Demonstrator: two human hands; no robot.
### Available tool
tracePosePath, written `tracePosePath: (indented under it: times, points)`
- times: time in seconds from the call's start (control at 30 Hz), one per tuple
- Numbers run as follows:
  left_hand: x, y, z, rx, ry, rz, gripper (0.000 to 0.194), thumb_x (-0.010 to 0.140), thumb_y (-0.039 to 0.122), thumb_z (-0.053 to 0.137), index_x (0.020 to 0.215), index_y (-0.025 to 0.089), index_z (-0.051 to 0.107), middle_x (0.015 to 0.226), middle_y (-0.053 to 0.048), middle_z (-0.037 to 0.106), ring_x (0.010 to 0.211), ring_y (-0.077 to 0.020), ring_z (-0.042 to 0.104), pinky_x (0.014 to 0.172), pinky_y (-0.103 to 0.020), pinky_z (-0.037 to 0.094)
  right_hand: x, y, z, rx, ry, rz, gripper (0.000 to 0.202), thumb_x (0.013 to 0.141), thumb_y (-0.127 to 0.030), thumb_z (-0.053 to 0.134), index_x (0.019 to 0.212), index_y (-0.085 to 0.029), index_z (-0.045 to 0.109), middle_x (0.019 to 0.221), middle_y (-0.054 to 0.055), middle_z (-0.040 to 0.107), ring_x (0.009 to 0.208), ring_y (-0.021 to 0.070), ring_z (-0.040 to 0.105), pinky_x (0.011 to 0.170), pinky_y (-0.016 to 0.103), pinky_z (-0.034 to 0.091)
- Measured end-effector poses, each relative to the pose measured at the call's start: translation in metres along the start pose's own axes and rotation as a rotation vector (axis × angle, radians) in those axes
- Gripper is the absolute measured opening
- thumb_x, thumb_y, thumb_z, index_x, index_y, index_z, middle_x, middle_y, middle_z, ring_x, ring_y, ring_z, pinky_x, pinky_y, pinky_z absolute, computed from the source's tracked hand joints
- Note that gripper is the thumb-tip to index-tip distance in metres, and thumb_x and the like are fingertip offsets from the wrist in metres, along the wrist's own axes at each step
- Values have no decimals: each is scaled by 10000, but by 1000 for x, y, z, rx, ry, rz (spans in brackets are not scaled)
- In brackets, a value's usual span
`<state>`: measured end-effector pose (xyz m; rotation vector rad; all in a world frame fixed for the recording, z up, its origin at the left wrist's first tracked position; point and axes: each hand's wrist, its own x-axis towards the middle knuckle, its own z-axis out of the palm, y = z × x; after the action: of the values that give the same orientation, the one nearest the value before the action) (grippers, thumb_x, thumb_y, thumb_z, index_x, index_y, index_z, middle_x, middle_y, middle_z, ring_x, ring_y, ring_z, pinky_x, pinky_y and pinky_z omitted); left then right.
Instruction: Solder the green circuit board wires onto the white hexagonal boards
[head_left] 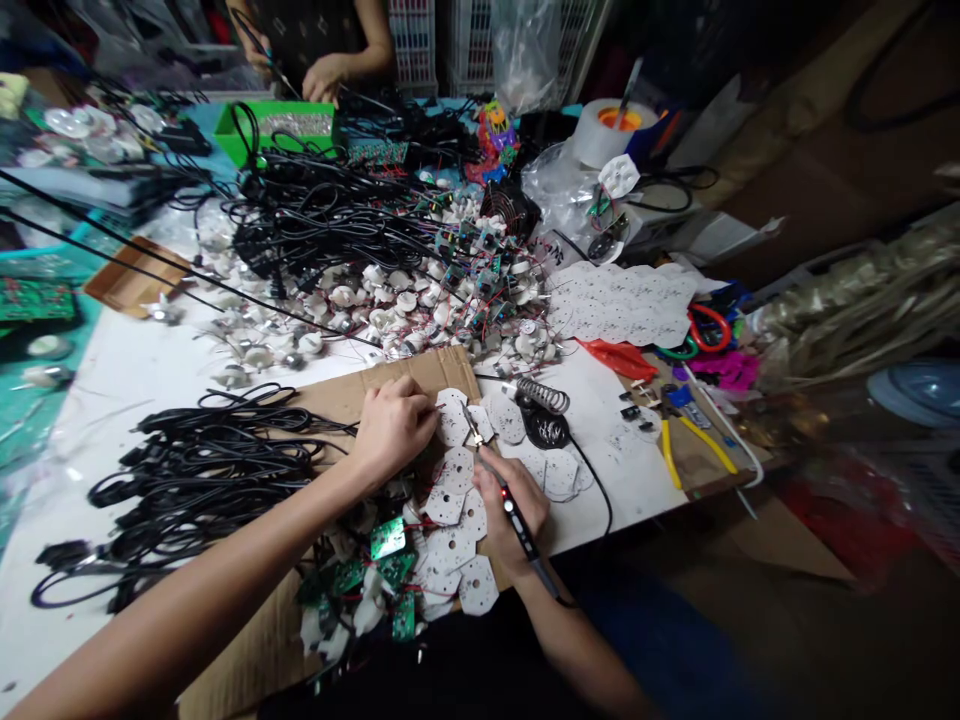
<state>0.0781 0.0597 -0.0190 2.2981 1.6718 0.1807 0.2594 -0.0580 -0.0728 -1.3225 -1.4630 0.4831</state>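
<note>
My right hand point(517, 505) is closed around a black soldering iron point(519, 522), with its metal tip pointing up and away over the white circuit boards. My left hand point(396, 425) is closed, fingers curled at the edge of a white octagonal board point(452, 418); what its fingertips grip is hidden. The iron's tip lies over or beside this board; contact cannot be made out. More white boards point(451, 547) overlap below, with small green circuit boards point(388, 538) and red wires beside them. Left of my hand lie bundled black cables point(225, 460) on cardboard point(375, 385).
A coiled iron stand point(541, 396) sits right of my hands. Yellow-handled pliers point(694, 445) lie near the right edge. Beyond are a heap of white parts point(390, 305), sheets of white boards point(622, 300) and a green bin point(281, 130). Another person's hands point(324, 78) are at the far side.
</note>
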Motion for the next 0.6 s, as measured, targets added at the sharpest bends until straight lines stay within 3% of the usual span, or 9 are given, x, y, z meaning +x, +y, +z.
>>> tracePosePath:
  times: [0.2, 0.4, 0.5, 0.6]
  points:
    - [-6, 1, 0, 70, 31, 11, 205, 947, 312, 603, 961, 253, 799, 1005, -97, 708, 995, -289, 606, 844, -427, 384, 0, -2, 1, -4, 53, 15, 312, 1027, -185, 572, 1306, -243, 700, 964, 51, 790, 794, 175, 773, 754, 313, 656]
    - [-5, -3, -9, -27, 67, 0, 267, 951, 440, 627, 904, 231, 786, 949, -82, 731, 958, -273, 633, 838, -413, 414, -3, 1, 0, 1, 37, 21, 301, 1021, -185, 581, 1290, -240, 706, 987, 59, 787, 829, 190, 781, 765, 321, 666]
    - [6, -23, -24, -123, 159, -56, 271, 956, 396, 592, 882, 213, 778, 907, -72, 748, 876, -231, 656, 786, -355, 453, -5, 3, 0, 0, 49, 5, 308, 1019, -186, 584, 1299, -236, 702, 977, 62, 787, 819, 189, 780, 769, 324, 671]
    - [21, -59, -47, -159, 297, -200, 239, 928, 359, 595, 914, 207, 779, 929, -65, 776, 822, -216, 676, 745, -325, 475, -7, 6, 1, 22, 58, 1, 310, 1019, -177, 580, 1296, -240, 704, 1005, 68, 787, 838, 190, 784, 743, 309, 676]
